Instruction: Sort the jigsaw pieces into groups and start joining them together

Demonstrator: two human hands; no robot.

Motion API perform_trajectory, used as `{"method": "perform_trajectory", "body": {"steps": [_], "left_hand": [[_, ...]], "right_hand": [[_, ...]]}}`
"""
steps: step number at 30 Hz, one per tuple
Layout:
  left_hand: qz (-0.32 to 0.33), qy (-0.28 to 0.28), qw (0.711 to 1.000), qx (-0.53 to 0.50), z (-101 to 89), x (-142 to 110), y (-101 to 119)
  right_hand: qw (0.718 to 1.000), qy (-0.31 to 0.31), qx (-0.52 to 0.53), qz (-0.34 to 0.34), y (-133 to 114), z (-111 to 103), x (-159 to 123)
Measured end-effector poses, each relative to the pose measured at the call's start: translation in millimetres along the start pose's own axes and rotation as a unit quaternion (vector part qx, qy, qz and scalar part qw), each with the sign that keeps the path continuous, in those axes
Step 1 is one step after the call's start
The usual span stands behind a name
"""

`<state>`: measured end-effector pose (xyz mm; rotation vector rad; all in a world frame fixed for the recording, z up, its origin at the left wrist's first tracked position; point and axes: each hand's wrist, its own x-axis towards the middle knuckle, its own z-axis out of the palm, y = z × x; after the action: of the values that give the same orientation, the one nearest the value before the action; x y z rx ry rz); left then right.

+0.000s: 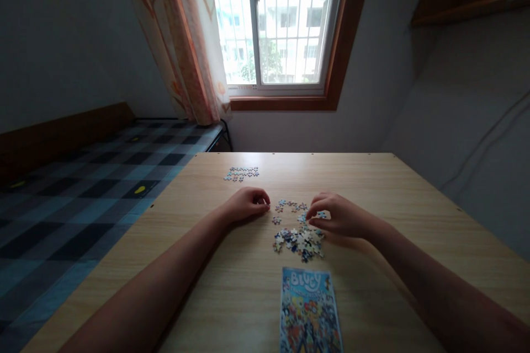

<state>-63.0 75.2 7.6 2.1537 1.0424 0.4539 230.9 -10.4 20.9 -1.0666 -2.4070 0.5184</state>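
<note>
Resting on the table, my left hand (247, 204) has its fingers curled in toward the thumb. Whatever those fingertips may hold is hidden. A loose puzzle piece (276, 220) lies just right of it. My right hand (337, 215) reaches in from the right, thumb and index finger pinched together at a puzzle piece (302, 219). A pile of jigsaw pieces (300, 241) lies below the hands, blue and pale sides showing. Several spread pieces (290, 204) form a loose arc between the hands. Farther back left sit rows of puzzle pieces (243, 172), placed close together.
A Bluey picture sheet (310, 309) lies at the near side of the wooden table (223, 298). To the left stands a bed (103, 176) with a checked cover. Behind the table are a curtain (182, 38) and a barred window (285, 27); a wooden shelf (476, 5) hangs upper right.
</note>
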Motion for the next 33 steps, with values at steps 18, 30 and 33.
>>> {"method": "perform_trajectory", "body": {"steps": [18, 30, 33], "left_hand": [[0.006, 0.004, 1.0, -0.01, 1.0, 0, -1], [0.011, 0.0, 1.0, -0.016, 1.4, 2, -4], [0.01, 0.003, 1.0, -0.004, 0.8, 2, -2]], "right_hand": [[0.983, -0.137, -0.106, 0.063, -21, -10, -4], [0.978, -0.157, -0.03, 0.133, -2, -43, -9], [0.967, -0.198, 0.001, 0.159, 8, -44, -10]]}}
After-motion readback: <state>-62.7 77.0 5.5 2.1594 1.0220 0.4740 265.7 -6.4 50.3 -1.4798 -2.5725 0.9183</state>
